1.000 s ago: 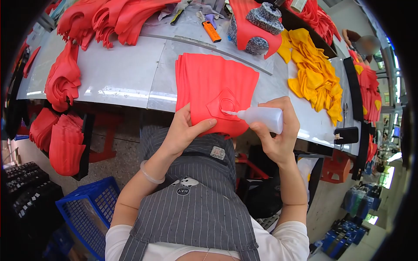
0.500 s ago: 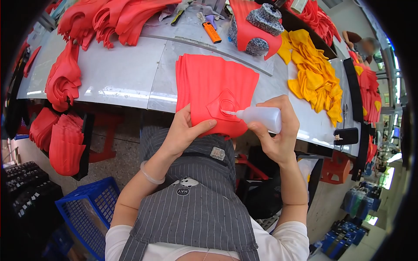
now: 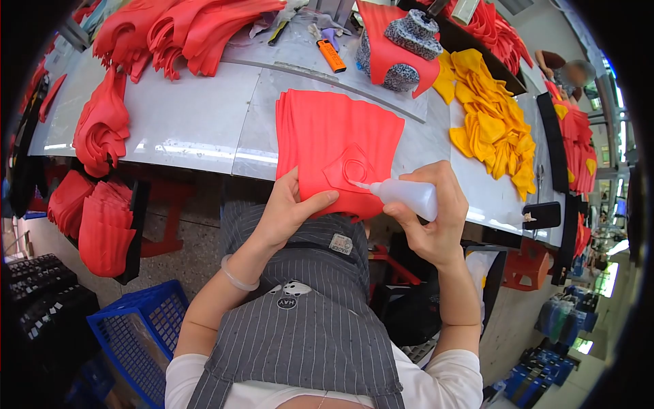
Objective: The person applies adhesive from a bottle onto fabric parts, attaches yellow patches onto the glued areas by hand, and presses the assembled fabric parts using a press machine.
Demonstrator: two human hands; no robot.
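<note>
A stack of red sheets [image 3: 334, 129] lies at the table's front edge, its lower end toward my body. My left hand [image 3: 289, 208] grips the stack's lower left edge, thumb on top. A raised diamond outline with a ring inside it shows on the top sheet. My right hand [image 3: 434, 215] is closed around a translucent white squeeze bottle [image 3: 412, 195], which is tilted with its thin nozzle pointing left. The nozzle tip is at the lower edge of the ring, on or just above the surface.
Yellow pieces [image 3: 490, 123] are heaped at the right on the table [image 3: 191, 116]. An orange lighter-like object [image 3: 332, 56] and a speckled block [image 3: 414, 34] under red sheet lie at the back. More red pieces [image 3: 102, 126] are left. A phone [image 3: 543, 215] sits right; a person [image 3: 572, 71] is beyond.
The bottle in my right hand has tilted more steeply, and its body has dropped slightly. Its nozzle tip has moved a little down and right along the ring. My left hand keeps its hold.
</note>
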